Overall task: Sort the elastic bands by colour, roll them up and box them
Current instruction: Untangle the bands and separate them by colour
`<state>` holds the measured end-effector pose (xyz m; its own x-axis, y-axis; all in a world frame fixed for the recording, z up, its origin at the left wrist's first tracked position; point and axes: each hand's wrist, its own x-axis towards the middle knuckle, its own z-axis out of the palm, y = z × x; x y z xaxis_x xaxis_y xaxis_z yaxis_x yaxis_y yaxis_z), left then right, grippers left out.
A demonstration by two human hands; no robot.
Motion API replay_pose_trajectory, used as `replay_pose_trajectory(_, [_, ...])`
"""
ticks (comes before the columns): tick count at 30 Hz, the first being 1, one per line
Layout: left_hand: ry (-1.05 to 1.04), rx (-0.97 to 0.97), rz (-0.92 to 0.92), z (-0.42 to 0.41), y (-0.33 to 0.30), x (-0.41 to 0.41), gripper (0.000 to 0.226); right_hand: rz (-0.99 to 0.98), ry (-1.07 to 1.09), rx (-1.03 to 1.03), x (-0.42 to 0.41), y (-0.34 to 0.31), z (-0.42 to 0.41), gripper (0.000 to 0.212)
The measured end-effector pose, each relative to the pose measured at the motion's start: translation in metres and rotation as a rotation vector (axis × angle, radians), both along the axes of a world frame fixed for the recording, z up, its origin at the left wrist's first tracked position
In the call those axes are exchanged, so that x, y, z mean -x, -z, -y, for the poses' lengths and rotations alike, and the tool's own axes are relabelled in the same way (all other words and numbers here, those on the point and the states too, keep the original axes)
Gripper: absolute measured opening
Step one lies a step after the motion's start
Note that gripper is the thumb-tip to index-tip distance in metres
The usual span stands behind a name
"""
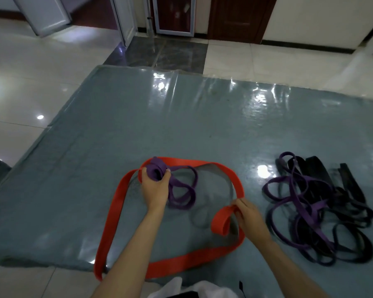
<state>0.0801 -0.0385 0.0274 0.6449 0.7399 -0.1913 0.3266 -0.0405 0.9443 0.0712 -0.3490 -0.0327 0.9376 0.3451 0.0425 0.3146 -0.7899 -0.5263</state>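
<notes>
A wide red elastic band [114, 214] lies in a big loop on the grey-blue mat [181, 117]. My right hand [249, 216] pinches a folded end of the red band, which curls into a small loop beside my fingers. My left hand [154, 186] grips a partly rolled purple band [157, 172]; its loose tail trails in loops to the right over the mat. A tangled pile of purple and black bands [317, 211] lies at the right. No box is in view.
The mat is shiny, covered in clear film, and lies on a white tiled floor [19, 87]. Doors and a wall stand at the back. White cloth [194, 289] shows at the bottom edge, near my body.
</notes>
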Motion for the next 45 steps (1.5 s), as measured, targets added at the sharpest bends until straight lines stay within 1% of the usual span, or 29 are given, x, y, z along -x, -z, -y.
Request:
replay_pose_trajectory(2, [0.04,-0.005,0.017,0.004,-0.011,-0.002,0.058,-0.024,-0.032,0.009,0.001,0.003,-0.003,0.034])
replay_pose_trajectory(4, [0.094,-0.033,0.069,0.013,-0.026,-0.004,0.042,-0.071,-0.031,-0.036,0.003,0.005,-0.008,0.041])
replay_pose_trajectory(5, [0.138,-0.046,0.102,0.019,-0.034,-0.004,0.038,-0.079,-0.003,-0.069,0.005,0.005,-0.009,0.046])
replay_pose_trajectory(7, [0.25,-0.064,0.141,0.033,-0.055,-0.006,0.039,-0.068,0.073,-0.153,0.006,-0.001,-0.01,0.049])
replay_pose_trajectory(10, [0.469,-0.111,0.169,0.057,-0.089,-0.009,0.032,-0.031,0.141,-0.296,-0.003,-0.02,-0.003,0.041])
replay_pose_trajectory(12, [0.615,-0.12,0.162,0.077,-0.112,-0.012,0.032,-0.024,0.201,-0.483,-0.01,-0.042,0.007,0.036])
replay_pose_trajectory(14, [0.739,-0.051,0.166,0.1,-0.131,-0.014,0.032,-0.022,0.276,-0.673,-0.017,-0.07,0.02,0.036])
replay_pose_trajectory(16, [0.866,0.026,0.142,0.125,-0.145,-0.017,0.03,-0.022,0.3,-0.772,-0.024,-0.1,0.035,0.043])
replay_pose_trajectory(18, [0.985,0.09,0.121,0.151,-0.152,-0.02,0.028,-0.058,0.24,-0.819,-0.029,-0.127,0.053,0.056])
replay_pose_trajectory(20, [1.046,0.179,0.115,0.177,-0.156,-0.025,0.022,-0.123,0.138,-0.844,-0.033,-0.147,0.071,0.07])
replay_pose_trajectory(23, [1.043,0.343,0.097,0.221,-0.154,-0.035,0.02,-0.286,0.019,-0.904,-0.036,-0.154,0.102,0.076])
replay_pose_trajectory(25, [0.953,0.449,0.066,0.251,-0.138,-0.047,0.02,-0.373,0.008,-0.86,-0.037,-0.148,0.124,0.074])
replay_pose_trajectory(27, [0.834,0.544,-0.012,0.282,-0.114,-0.06,0.021,-0.439,0.045,-0.771,-0.039,-0.135,0.146,0.077])
replay_pose_trajectory(29, [0.729,0.582,-0.102,0.311,-0.084,-0.069,0.019,-0.484,0.11,-0.693,-0.043,-0.112,0.165,0.086])
replay_pose_trajectory(31, [0.679,0.576,-0.188,0.335,-0.055,-0.072,0.022,-0.512,0.173,-0.632,-0.048,-0.083,0.183,0.091])
replay_pose_trajectory(34, [0.721,0.45,-0.314,0.358,-0.027,-0.072,0.033,-0.475,0.281,-0.492,-0.053,-0.05,0.204,0.081])
replay_pose_trajectory(36, [0.742,0.395,-0.364,0.364,-0.014,-0.07,0.035,-0.441,0.336,-0.442,-0.053,-0.033,0.215,0.073])
replay_pose_trajectory(38, [0.775,0.321,-0.403,0.363,-0.005,-0.066,0.025,-0.426,0.375,-0.418,-0.055,-0.022,0.222,0.065])
replay_pose_trajectory(39, [0.796,0.265,-0.424,0.36,-0.001,-0.065,0.017,-0.423,0.393,-0.417,-0.056,-0.018,0.224,0.063])
replay_pose_trajectory(40, [0.811,0.201,-0.444,0.355,0.003,-0.064,0.013,-0.422,0.406,-0.425,-0.057,-0.015,0.227,0.061])
replay_pose_trajectory(42, [0.804,0.053,-0.468,0.344,0.007,-0.063,0.018,-0.424,0.408,-0.424,-0.059,-0.012,0.23,0.059])
replay_pose_trajectory(43, [0.791,-0.008,-0.469,0.337,0.008,-0.061,0.026,-0.427,0.398,-0.406,-0.061,-0.012,0.231,0.06])
replay_pose_trajectory(44, [0.773,-0.049,-0.469,0.33,0.009,-0.059,0.044,-0.433,0.385,-0.374,-0.064,-0.013,0.231,0.063])
replay_pose_trajectory(45, [0.759,-0.079,-0.448,0.323,0.011,-0.056,0.056,-0.44,0.373,-0.327,-0.066,-0.013,0.231,0.066])
